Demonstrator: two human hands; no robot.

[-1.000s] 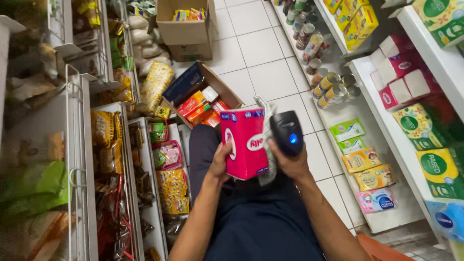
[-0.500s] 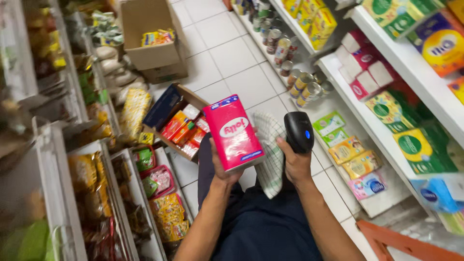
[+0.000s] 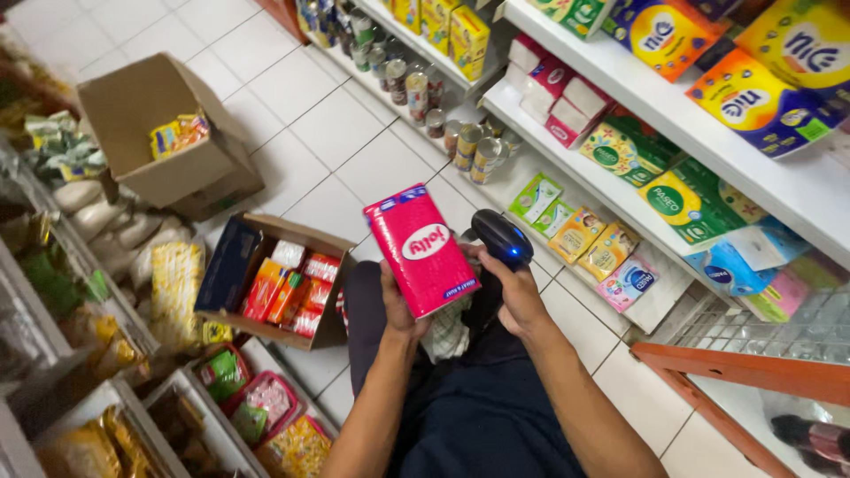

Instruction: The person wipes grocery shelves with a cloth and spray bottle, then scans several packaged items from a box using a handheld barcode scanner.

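Shelves [image 3: 620, 80] of packaged goods are seen at right, an open carton [image 3: 266, 283] of packets on the floor at left. A pink pack [image 3: 421, 250] is clamped upright in the left hand [image 3: 400, 301]; just right, a black scanner [image 3: 501, 237] is gripped in the right hand [image 3: 518, 292].

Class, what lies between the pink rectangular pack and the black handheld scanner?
Nothing; the head view shows only checked cloth below the gap between pack and scanner.

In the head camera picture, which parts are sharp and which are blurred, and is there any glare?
Head view: the pink packet in the left hand is sharp; the scanner in the right hand shows a blue glow; lower-left shelves are blurred; floor tiles evenly lit, no strong glare.
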